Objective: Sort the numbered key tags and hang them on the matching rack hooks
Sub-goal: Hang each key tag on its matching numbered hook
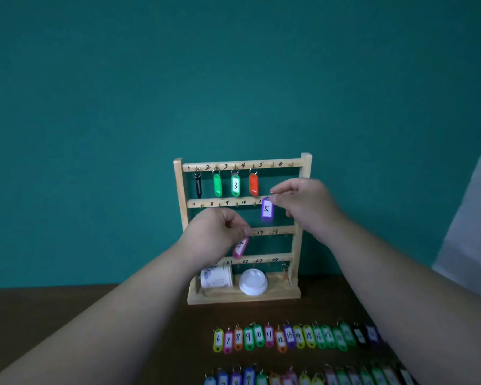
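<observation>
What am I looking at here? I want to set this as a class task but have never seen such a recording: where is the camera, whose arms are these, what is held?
There is no machine: a person wears a camera on the head, so this one picture looks forward and down at their own bare arms. On the brown table stands a wooden rack with numbered hooks; hooks 1 to 4 already carry tags, among them the green tag 3. In its base lie a paper cup on its side and a white lid. Nearer the person, rows of tags lie on the table. The right hand pinches the ring of the purple tag 5; the left hand holds a pink tag whose number is unclear.
</observation>
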